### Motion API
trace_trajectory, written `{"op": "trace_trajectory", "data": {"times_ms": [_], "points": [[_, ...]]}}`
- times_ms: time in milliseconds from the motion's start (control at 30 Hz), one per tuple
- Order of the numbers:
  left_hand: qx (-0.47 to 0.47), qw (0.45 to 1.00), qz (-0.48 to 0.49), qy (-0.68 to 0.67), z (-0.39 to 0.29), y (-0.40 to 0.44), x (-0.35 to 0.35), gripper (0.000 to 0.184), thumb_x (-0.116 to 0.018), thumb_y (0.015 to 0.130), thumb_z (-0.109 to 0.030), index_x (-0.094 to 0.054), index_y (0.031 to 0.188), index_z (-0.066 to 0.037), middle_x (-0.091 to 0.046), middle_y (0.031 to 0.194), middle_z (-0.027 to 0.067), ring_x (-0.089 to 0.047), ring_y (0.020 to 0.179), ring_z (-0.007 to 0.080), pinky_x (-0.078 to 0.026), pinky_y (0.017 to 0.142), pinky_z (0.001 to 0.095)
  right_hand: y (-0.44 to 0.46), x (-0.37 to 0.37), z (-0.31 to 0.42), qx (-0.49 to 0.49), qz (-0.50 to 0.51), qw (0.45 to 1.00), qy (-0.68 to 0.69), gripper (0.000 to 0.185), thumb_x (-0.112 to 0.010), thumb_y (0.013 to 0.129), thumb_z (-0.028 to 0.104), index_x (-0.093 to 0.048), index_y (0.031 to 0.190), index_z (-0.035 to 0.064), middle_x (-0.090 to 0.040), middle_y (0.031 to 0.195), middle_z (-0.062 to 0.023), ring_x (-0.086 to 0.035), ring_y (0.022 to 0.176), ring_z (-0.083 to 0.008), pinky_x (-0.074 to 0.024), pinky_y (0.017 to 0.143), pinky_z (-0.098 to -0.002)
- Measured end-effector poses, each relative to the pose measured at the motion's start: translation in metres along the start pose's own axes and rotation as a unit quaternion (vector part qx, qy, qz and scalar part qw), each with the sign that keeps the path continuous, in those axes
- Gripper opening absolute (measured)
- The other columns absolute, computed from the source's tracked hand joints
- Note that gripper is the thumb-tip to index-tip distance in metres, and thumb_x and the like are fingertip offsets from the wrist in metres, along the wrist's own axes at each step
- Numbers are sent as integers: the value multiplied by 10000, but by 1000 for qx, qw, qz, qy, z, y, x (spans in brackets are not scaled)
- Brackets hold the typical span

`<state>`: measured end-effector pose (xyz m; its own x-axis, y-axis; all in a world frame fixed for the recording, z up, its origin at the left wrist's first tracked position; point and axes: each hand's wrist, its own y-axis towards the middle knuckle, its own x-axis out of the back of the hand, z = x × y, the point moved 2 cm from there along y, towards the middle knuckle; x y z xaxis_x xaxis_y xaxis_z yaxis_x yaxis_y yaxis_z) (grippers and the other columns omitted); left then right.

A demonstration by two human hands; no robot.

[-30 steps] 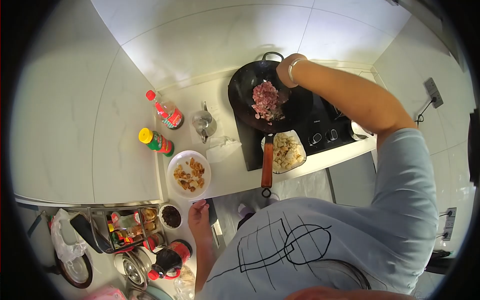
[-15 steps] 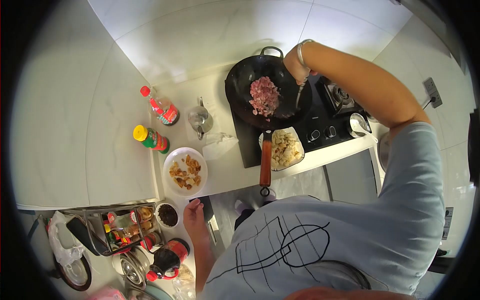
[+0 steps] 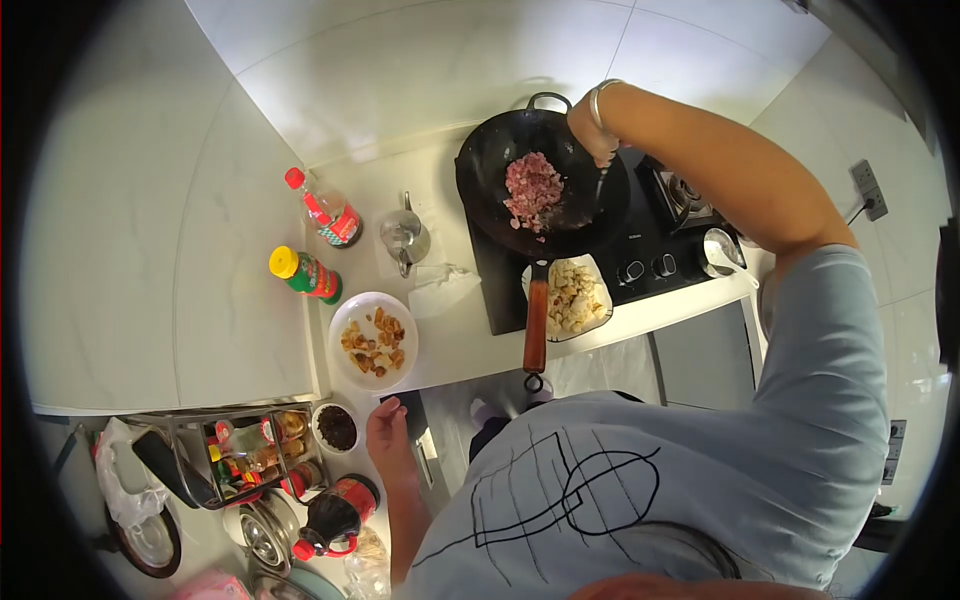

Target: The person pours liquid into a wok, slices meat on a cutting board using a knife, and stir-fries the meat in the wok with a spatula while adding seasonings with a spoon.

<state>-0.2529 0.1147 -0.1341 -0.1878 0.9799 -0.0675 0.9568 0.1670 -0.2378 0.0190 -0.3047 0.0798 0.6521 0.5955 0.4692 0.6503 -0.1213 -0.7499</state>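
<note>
Over the right side of a black wok (image 3: 490, 215), my right hand (image 3: 592, 135) is closed round a metal spatula (image 3: 601, 188). Only a short metal length of it shows below my fingers; its blade is hard to make out. Pinkish chopped meat (image 3: 534, 190) lies in a heap in the middle of the wok. The wok's wooden handle (image 3: 536, 325) points toward me. My left hand (image 3: 388, 435) hangs by the counter's front edge, fingers loosely curled and nothing visible in them. It is nearest to a white plate (image 3: 341, 372) holding browned pieces (image 3: 374, 345).
A dish of pale chopped pieces (image 3: 575, 296) sits beside the wok handle. Bottles with a red cap (image 3: 335, 222) and yellow cap (image 3: 308, 275), a metal pot (image 3: 404, 238), a bowl of dark bits (image 3: 335, 428), a spice rack (image 3: 190, 495) and a ladle (image 3: 727, 255) stand around.
The counter and wok sit slightly further right in view. My right hand stays over the wok with the spatula, and the meat heap looks much the same. My left hand has barely moved.
</note>
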Motion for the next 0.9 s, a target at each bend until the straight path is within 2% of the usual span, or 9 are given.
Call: {"op": "trace_trajectory", "data": {"times_ms": [100,200,267,333,467,600,733,767,900], "points": [[15,1000,0,-6,7,2,5,220,-567,930,11,-581,1150,28,-611,1111,87,-579,1009,152,-454,955,292,9,-1,8,-2,7,999,-38,432,-782,775,381,-738,1094,93,-702,1140,-106,-658,1050,-285,-520,892,-431],[7,1000,4,-1,8,4,2,217,-569,931,8,-582,1147,28,-610,1110,86,-578,1010,151,-454,953,288,-1,9,7,-26,-9,1000,7,289,-768,797,349,-771,900,78,-733,874,-66,-678,732,-182,-566,678,-377],[6,1000,2,0,5,5,2,214,-571,931,7,-583,1144,28,-611,1106,86,-579,1010,150,-454,950,285,11,2,-8,10,29,996,80,315,-774,799,318,-747,916,27,-709,833,-98,-679,730,-216,-576,665,-356],[18,1000,-3,3,8,0,6,213,-572,930,6,-585,1141,27,-611,1102,86,-579,1010,150,-454,945,282,0,-2,-5,-29,30,990,132,331,-773,804,308,-732,923,2,-696,828,-111,-678,726,-231,-579,661,-349],[3,1000,3,-12,2,4,-1,216,-575,926,8,-587,1141,27,-614,1093,85,-581,1008,150,-455,943,281,3,6,-2,-34,19,992,117,358,-762,816,327,-718,922,-12,-689,854,-109,-679,699,-227,-578,613,-346],[7,1000,-5,1,3,2,6,224,-578,923,9,-586,1146,27,-616,1091,83,-583,1009,153,-458,945,285,-6,4,1,-26,51,993,103,407,-752,822,396,-729,1034,50,-730,958,-77,-691,839,-235,-548,772,-389],[10,1000,-9,6,9,0,11,226,-582,920,9,-585,1146,25,-617,1092,81,-583,1009,158,-460,946,289,-6,9,3,-24,27,995,94,404,-769,811,332,-693,988,-23,-692,907,-111,-687,721,-225,-586,630,-341],[10,1000,-7,7,9,0,11,227,-582,920,9,-585,1146,26,-617,1092,81,-583,1009,159,-460,947,289,-10,9,1,-16,59,992,114,414,-770,810,331,-686,1000,-27,-687,916,-118,-686,733,-225,-588,634,-342],[28,1000,-13,-3,12,-1,8,227,-581,920,9,-585,1146,28,-616,1094,83,-584,1010,161,-460,953,294,7,1,-4,-32,39,990,131,402,-771,805,314,-680,980,-37,-675,887,-119,-680,731,-227,-594,644,-331]]}}
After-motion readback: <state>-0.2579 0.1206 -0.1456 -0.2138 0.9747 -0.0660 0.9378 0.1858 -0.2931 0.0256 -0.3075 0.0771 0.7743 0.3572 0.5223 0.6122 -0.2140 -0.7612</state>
